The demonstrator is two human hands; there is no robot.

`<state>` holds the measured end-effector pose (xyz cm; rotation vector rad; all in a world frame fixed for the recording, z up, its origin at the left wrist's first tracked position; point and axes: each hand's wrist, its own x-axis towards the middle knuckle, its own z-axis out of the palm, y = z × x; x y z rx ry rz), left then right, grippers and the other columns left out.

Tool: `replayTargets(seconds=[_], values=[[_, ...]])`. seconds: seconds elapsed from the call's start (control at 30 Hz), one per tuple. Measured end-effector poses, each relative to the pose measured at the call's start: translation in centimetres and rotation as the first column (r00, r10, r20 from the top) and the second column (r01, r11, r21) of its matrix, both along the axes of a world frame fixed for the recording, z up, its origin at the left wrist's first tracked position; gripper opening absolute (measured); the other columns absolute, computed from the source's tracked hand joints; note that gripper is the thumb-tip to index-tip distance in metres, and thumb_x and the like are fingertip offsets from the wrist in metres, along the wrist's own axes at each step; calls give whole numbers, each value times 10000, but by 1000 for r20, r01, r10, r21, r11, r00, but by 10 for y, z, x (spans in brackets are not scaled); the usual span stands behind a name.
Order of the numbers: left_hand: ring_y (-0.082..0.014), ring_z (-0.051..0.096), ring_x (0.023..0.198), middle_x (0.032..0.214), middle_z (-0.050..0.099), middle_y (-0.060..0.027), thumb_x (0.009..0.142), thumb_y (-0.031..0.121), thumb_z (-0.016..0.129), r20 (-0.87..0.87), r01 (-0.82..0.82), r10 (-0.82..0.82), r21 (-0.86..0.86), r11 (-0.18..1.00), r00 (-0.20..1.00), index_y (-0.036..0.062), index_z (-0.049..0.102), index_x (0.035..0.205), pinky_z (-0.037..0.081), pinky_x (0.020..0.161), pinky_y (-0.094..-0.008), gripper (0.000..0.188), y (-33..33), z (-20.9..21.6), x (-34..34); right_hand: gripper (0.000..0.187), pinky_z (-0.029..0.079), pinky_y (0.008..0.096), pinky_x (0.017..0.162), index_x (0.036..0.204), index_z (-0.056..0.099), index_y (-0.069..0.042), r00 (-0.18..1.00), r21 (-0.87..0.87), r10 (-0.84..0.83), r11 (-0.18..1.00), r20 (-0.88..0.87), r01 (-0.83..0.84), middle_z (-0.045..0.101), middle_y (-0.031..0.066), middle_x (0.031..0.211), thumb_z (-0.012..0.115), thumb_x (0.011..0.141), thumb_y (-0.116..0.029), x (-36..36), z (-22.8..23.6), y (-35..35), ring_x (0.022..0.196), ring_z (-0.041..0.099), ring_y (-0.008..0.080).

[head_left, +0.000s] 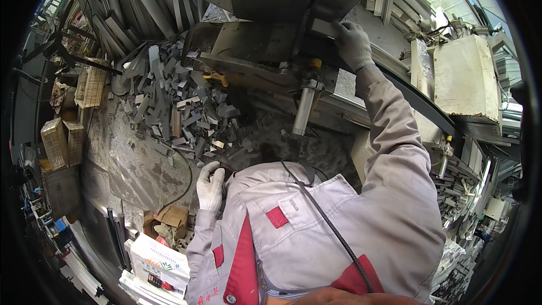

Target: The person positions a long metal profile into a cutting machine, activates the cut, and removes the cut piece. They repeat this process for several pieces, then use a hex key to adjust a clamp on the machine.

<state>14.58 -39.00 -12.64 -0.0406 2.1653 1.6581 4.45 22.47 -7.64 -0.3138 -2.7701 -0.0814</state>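
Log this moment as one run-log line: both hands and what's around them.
right hand: gloved, raised, on saw machine | left hand: gloved, low by jacket, holding nothing visible | floor: grey profile offcuts

metal workshop | cutting machine (265, 51) | grey offcut heap (180, 107) | stacked profiles (141, 0)

Knit cloth gloves cover both hands (210, 187), dull grey metal offcuts (180, 107) lie beside matt steel machine (254, 51).

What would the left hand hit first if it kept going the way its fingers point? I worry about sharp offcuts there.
Probably the pile of grey metal offcuts. The gloved left hand hangs at the person's side, fingers pointing up the picture toward that heap on the floor. Depth is unclear, so the gap cannot be judged.
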Motion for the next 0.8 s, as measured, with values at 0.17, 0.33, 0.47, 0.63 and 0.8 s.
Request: replayTargets(seconds=[0.17,0.33,0.47,0.63,0.8], values=[[-180,692,1154,1251,758,-107,1011,204,793,192,-32,38,-32,999,981,-25,724,1325,536,1048,-329,395,15,0,-2,507,583,499,1045,1418,712,-212,999,-48,28,999,40,-26,749,131,1301,748,918,-133,-3,-6,14,1231,686,390],[-150,678,1046,1190,755,-86,998,236,795,173,-54,58,-25,998,983,-16,733,1309,551,971,-319,406,14,7,6,523,598,466,1008,1482,687,-178,985,-118,40,991,-167,-60,740,122,1303,787,969,-188,3,22,-18,1211,706,350],[-92,640,978,1101,714,-51,1023,293,788,479,-223,169,57,973,862,17,705,1365,535,904,-284,447,-8,5,15,585,610,395,951,1468,699,-85,910,-375,155,874,-384,-308,730,106,1278,864,908,-61,45,70,-100,1110,732,269],[-106,620,1003,1221,643,-46,1021,234,776,409,-188,84,221,957,909,83,541,1559,541,917,-290,606,-34,-18,21,693,607,408,957,1428,701,-51,877,-563,441,683,-191,-466,739,157,1238,932,775,-38,76,57,-252,1120,741,330],[-111,618,1004,1181,634,-28,968,186,817,428,-87,-35,263,961,903,96,605,1476,553,935,-288,558,-61,-39,15,603,601,475,904,1316,712,-117,750,-627,651,632,112,-455,754,144,1185,918,749,-116,51,-18,-373,1062,723,379]])
